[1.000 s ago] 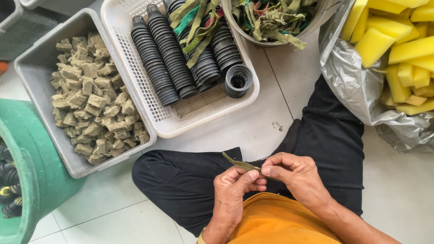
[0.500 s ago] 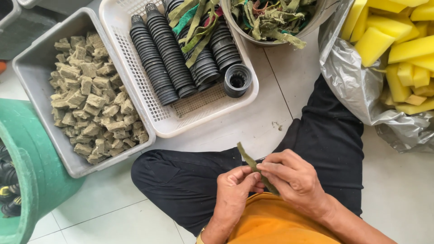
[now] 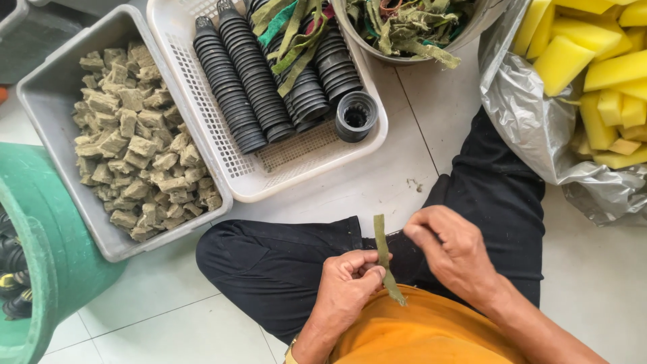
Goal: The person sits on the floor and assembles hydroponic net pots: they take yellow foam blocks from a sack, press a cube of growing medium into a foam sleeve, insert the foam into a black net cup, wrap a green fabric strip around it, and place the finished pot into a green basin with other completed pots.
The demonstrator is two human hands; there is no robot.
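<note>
I sit cross-legged on a tiled floor. My left hand (image 3: pixel 345 282) pinches a narrow olive-green strip (image 3: pixel 383 251) that stands upright between its fingertips. My right hand (image 3: pixel 453 251) hovers just to the right of the strip with curled fingers, and I cannot tell whether it touches it. Both hands are over my lap, above black trousers and an orange shirt.
A white slotted basket (image 3: pixel 266 172) holds rows of stacked black net pots (image 3: pixel 232 87) and green strips. A grey tub (image 3: pixel 50 101) of brownish cubes sits at left, beside a green bucket (image 3: pixel 47 249). A metal bowl (image 3: pixel 397 48) of strips and a plastic bag (image 3: pixel 532 128) of yellow sponge pieces lie above.
The strip has turned from lying flat between both hands to standing upright in my left hand. My right hand has drawn slightly off to the right.
</note>
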